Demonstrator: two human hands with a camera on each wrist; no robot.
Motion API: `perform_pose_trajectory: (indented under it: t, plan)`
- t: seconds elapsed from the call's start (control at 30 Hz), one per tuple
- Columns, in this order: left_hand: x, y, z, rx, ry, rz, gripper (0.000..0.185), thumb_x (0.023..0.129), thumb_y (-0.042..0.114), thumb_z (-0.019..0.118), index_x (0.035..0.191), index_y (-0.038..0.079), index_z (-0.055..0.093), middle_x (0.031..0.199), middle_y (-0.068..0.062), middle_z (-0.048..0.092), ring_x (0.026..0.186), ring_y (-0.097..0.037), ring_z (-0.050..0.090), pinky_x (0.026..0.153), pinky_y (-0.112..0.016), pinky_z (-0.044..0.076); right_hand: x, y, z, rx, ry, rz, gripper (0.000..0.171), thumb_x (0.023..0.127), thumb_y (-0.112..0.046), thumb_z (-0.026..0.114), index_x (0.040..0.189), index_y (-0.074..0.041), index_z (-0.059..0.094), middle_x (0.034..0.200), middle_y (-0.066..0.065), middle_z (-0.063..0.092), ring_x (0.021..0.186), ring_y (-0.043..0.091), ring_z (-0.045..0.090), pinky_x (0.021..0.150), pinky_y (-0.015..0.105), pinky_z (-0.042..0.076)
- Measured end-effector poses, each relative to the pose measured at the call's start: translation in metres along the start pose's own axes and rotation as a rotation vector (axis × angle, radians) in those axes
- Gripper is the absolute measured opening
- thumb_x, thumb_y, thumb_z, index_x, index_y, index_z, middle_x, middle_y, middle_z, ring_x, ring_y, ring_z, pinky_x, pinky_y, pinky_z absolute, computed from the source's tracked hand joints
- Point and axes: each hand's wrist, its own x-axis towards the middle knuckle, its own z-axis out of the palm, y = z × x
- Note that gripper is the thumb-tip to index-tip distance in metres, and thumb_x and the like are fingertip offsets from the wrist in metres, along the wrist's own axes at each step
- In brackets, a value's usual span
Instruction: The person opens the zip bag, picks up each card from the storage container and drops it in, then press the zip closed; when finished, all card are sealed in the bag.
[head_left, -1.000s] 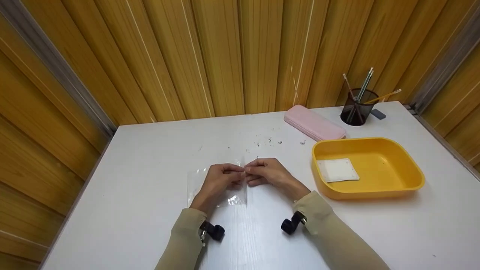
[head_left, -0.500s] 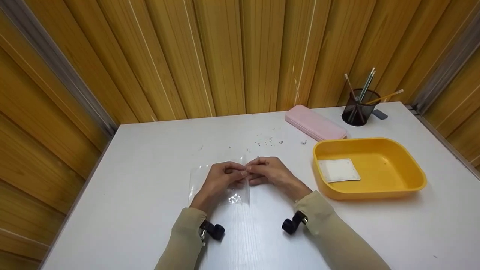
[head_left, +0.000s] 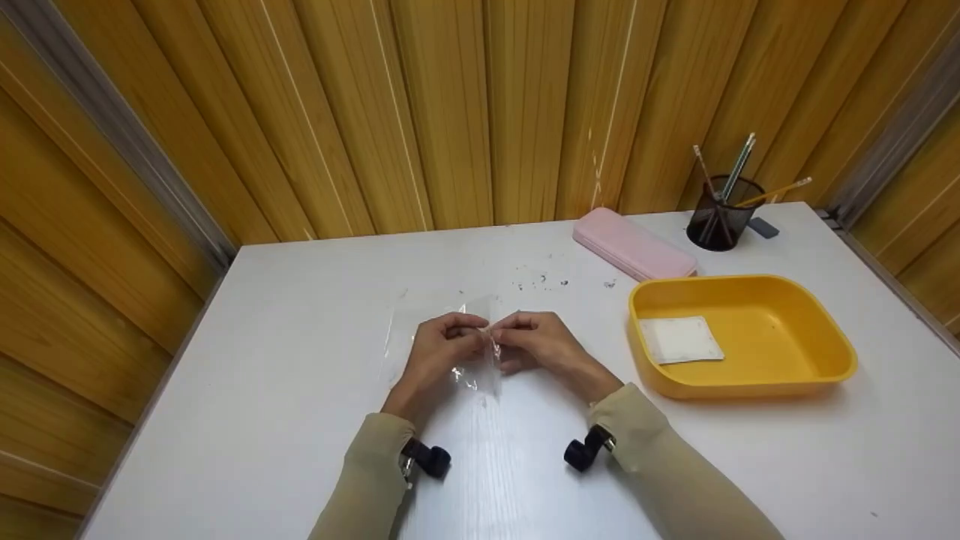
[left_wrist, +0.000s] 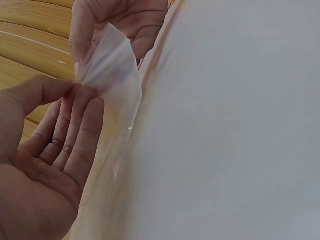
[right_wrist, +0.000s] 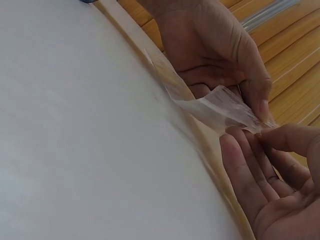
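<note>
I pinched a clear plastic bag (left_wrist: 115, 70) between both hands, over the middle of the table (head_left: 300, 337), somewhat closer to its near edge than to its far one. My left hand (head_left: 439, 349) had the film between thumb and fingertips, the other fingers reaching out only slightly bent. My right hand (head_left: 544, 341) gripped it the same way, its fingertips meeting my left ones on the bag's side toward the table's right edge. The plastic gathered in creases at our pinch and fanned out above it; whether the bag's lower part touched the table, I couldn't tell. Near the table's right edge sat a yellow tray (head_left: 784, 337), a white square piece (head_left: 681, 339) lying at its left end. Just beyond the tray, a pink case (head_left: 634, 244) lay slantwise toward the far edge. By the far right corner stood a dark mesh cup (head_left: 724, 223) of pencils (head_left: 739, 166), a grey block (head_left: 763, 227) beside it.
</note>
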Motion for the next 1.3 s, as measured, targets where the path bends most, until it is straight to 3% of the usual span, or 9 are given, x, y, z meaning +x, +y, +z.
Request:
perform_pose_trajectory:
  t: [0.17, 0.57, 0.73, 1.0, 1.3]
  plan:
    - [0.001, 0.002, 0.002, -0.062, 0.03, -0.015, 0.021, 0.091, -0.002, 0.071, 0.111, -0.009, 0.073, 0.089, -0.01, 0.075, 0.079, -0.018, 0.073, 0.074, -0.031, 0.064, -0.002, -0.004, 0.002, -0.102, 0.03, -0.106, 0.017, 0.097, -0.007, 0.077, 0.108, 0.005, 0.077, 0.099, 0.015, 0.079, 0.079, 0.02, 0.076, 0.072, 0.035, 0.065]
    - [-0.001, 0.005, 0.004, -0.082, 0.101, 0.037, 0.025, 0.096, 0.013, 0.079, 0.109, -0.007, 0.074, 0.097, -0.015, 0.077, 0.084, -0.026, 0.078, 0.08, -0.037, 0.065, -0.005, -0.008, 0.006, -0.318, 0.025, -0.309, 0.014, 0.097, -0.004, 0.076, 0.106, 0.007, 0.078, 0.093, 0.016, 0.078, 0.079, 0.021, 0.076, 0.074, 0.037, 0.065]
    - [-0.004, 0.007, 0.003, -0.028, 0.131, 0.054, 0.02, 0.098, 0.012, 0.077, 0.106, -0.006, 0.077, 0.096, -0.014, 0.077, 0.085, -0.027, 0.078, 0.079, -0.037, 0.065, -0.005, -0.01, 0.008, -0.353, 0.005, -0.334, 0.013, 0.097, -0.004, 0.076, 0.105, 0.007, 0.078, 0.091, 0.016, 0.078, 0.08, 0.025, 0.076, 0.075, 0.041, 0.065]
    - [-0.004, 0.012, 0.008, 0.078, 0.186, 0.099, 0.012, 0.095, 0.005, 0.076, 0.098, -0.006, 0.081, 0.088, -0.014, 0.078, 0.079, -0.027, 0.078, 0.072, -0.033, 0.065, -0.003, -0.008, 0.006, -0.383, 0.013, -0.366, 0.011, 0.098, -0.003, 0.075, 0.104, 0.005, 0.079, 0.089, 0.017, 0.077, 0.08, 0.033, 0.074, 0.072, 0.036, 0.064]
    - [-0.005, 0.014, 0.012, -0.008, 0.233, 0.101, 0.011, 0.096, 0.005, 0.077, 0.096, -0.005, 0.08, 0.086, -0.014, 0.078, 0.077, -0.024, 0.078, 0.073, -0.033, 0.065, -0.005, -0.008, 0.012, -0.403, 0.094, -0.405, 0.012, 0.098, -0.009, 0.078, 0.105, -0.001, 0.077, 0.099, 0.011, 0.078, 0.089, 0.027, 0.075, 0.073, 0.037, 0.065]
